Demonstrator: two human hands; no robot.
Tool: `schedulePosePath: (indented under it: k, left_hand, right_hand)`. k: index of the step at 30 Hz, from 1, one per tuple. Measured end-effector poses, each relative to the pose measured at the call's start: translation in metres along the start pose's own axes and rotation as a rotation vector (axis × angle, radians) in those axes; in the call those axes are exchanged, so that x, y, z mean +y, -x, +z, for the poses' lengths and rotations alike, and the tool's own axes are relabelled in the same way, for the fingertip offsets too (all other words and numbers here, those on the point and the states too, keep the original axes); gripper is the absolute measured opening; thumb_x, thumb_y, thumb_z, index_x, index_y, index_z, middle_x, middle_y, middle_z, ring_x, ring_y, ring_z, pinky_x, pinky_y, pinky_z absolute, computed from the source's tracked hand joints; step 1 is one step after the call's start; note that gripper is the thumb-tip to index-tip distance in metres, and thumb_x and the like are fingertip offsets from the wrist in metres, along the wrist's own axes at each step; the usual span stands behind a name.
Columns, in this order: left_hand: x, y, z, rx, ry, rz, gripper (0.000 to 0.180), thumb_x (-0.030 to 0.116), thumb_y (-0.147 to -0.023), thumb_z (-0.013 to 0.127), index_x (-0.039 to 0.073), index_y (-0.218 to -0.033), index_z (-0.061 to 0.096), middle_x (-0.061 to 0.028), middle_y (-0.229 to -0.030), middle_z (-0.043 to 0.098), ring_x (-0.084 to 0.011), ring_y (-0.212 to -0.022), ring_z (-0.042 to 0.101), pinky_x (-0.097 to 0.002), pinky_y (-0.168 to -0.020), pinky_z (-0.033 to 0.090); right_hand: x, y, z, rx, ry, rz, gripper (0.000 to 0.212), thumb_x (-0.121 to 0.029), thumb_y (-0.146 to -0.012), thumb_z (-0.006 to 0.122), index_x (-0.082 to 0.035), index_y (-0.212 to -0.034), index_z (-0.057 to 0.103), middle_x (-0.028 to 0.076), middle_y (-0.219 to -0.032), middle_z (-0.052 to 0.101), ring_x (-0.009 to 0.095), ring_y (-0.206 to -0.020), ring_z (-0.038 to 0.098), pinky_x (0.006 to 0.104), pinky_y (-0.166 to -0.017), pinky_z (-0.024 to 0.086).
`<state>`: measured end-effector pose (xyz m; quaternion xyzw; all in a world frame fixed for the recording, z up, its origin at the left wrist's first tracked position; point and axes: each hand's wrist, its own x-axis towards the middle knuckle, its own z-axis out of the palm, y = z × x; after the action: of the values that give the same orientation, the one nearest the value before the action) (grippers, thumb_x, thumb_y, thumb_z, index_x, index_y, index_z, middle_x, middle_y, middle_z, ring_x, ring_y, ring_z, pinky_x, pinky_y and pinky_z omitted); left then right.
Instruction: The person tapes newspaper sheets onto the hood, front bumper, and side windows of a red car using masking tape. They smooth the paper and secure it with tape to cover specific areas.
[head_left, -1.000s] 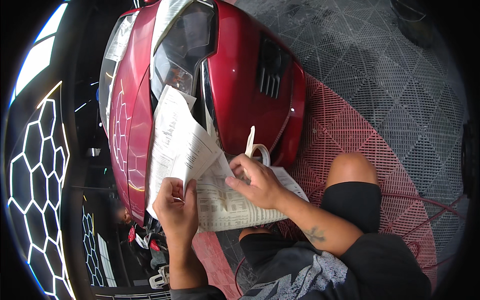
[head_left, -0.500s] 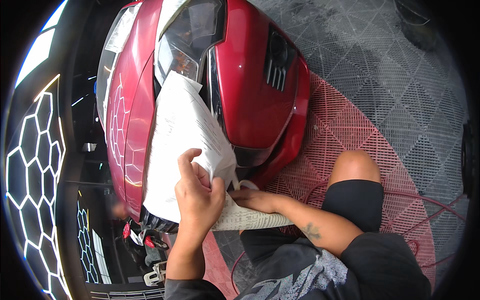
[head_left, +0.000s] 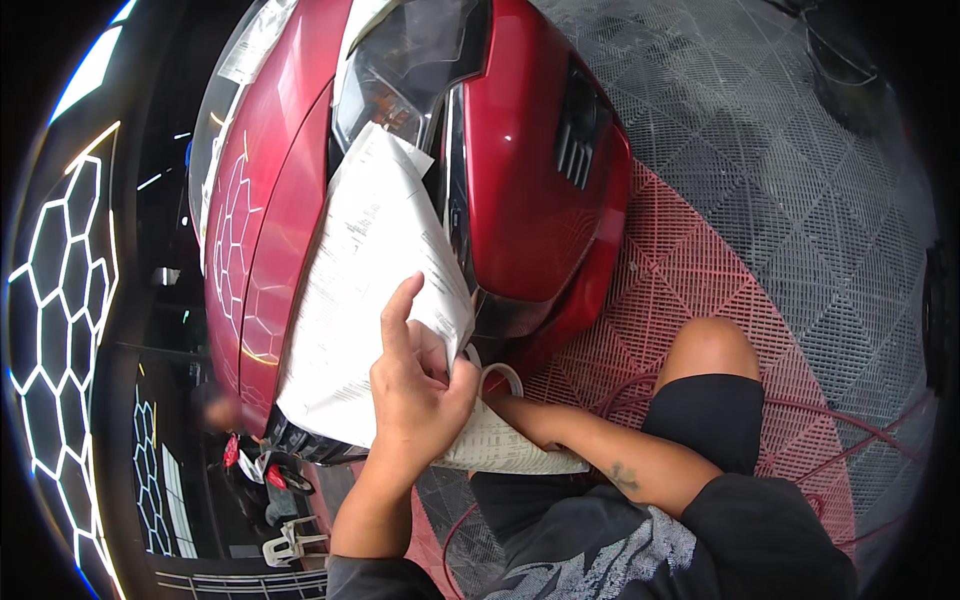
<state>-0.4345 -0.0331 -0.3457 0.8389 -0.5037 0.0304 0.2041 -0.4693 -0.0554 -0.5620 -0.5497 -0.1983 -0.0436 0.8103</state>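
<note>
A white sheet of printed paper lies over the front of a red car, below its headlight. My left hand is over the sheet's near right edge, index finger stretched out. Its thumb and curled fingers pinch the paper's edge. Beside it, my right hand reaches in low from the right; its fingers are hidden behind my left hand and the paper. Just above the right hand stands a pale ring, seemingly a tape roll. A yellowish printed sheet hangs below both hands.
Red and grey grated floor tiles spread out on the right, with a dark red hose winding over them. My bent knee is close to the bumper. A white plastic chair and a motorcycle stand farther off at lower left.
My left hand has shifted slightly right and its index finger points up more. The pale ring shows more fully above my right hand. The car appears shifted to the right in view.
</note>
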Motion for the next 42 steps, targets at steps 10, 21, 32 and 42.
schedulePosePath:
  k: [10,21,32,42]
  left_hand:
    - [-0.010,0.008,0.007,-0.069,-0.112,0.146,0.092,-0.006,-0.084,0.076,0.007,-0.167,0.038,0.0002,-0.078,0.052,-0.0076,-0.062,0.053,-0.0256,-0.057,0.047]
    - [-0.030,-0.010,0.012,-0.118,0.042,0.210,0.076,-0.008,-0.088,0.072,0.002,-0.159,0.051,-0.0010,-0.077,0.060,-0.0081,-0.063,0.059,-0.0257,-0.063,0.051]
    - [-0.012,-0.115,-0.034,-0.700,-0.688,1.069,0.085,0.088,-0.066,0.062,0.020,-0.111,0.086,-0.0067,-0.160,0.058,-0.0363,-0.163,0.032,-0.0607,-0.132,0.023]
    - [-0.011,-0.118,-0.027,-0.854,-0.872,0.926,0.062,0.070,-0.078,0.071,0.011,-0.093,0.078,-0.0024,-0.091,0.076,-0.0225,-0.106,0.072,-0.0474,-0.118,0.046]
  right_hand:
    - [0.017,0.000,-0.007,0.138,-0.208,0.167,0.032,-0.018,-0.107,0.060,-0.004,-0.135,0.064,0.015,-0.129,0.071,0.022,-0.119,0.066,0.0381,-0.100,0.053]
    - [0.022,0.007,-0.031,0.883,-0.250,0.135,0.033,-0.031,-0.112,0.060,-0.001,-0.104,0.073,0.004,-0.092,0.073,0.013,-0.089,0.069,0.0326,-0.079,0.054]
    - [0.011,0.027,-0.018,0.679,0.271,-0.198,0.049,-0.033,-0.092,0.087,0.004,-0.120,0.072,0.019,-0.117,0.072,0.034,-0.109,0.071,0.0453,-0.099,0.055]
    - [0.001,0.042,-0.046,0.802,0.316,0.279,0.027,-0.025,-0.094,0.085,-0.002,-0.095,0.072,0.008,-0.070,0.068,0.020,-0.062,0.064,0.0397,-0.059,0.048]
